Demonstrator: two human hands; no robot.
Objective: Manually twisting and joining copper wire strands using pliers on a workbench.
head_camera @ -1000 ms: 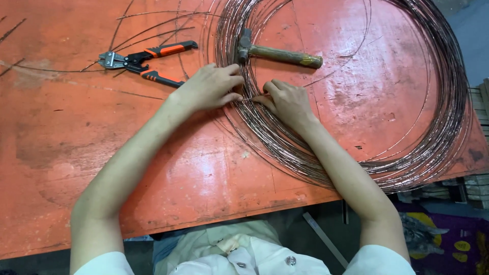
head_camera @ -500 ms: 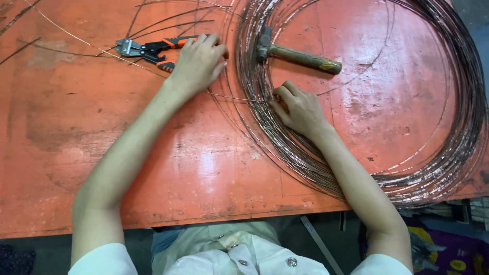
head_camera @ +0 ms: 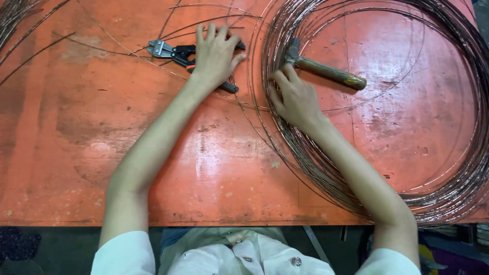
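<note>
My left hand lies palm down, fingers spread, over the red-and-black handles of a wire cutter at the top middle of the orange table. The cutter's grey jaws stick out to the left of the hand. My right hand rests on the left side of a big coil of thin coppery wire, with its fingers bent around some strands. A hammer with a wooden handle lies inside the coil, its head just above my right fingertips.
Loose single wires arc across the table around the cutter. More wire strands lie at the top left corner. The table's front edge runs just above my white shirt. The coil overhangs the table at the right.
My left hand has moved up and left from the coil onto the cutter's handles. My right hand has stayed on the coil, near the hammer head.
</note>
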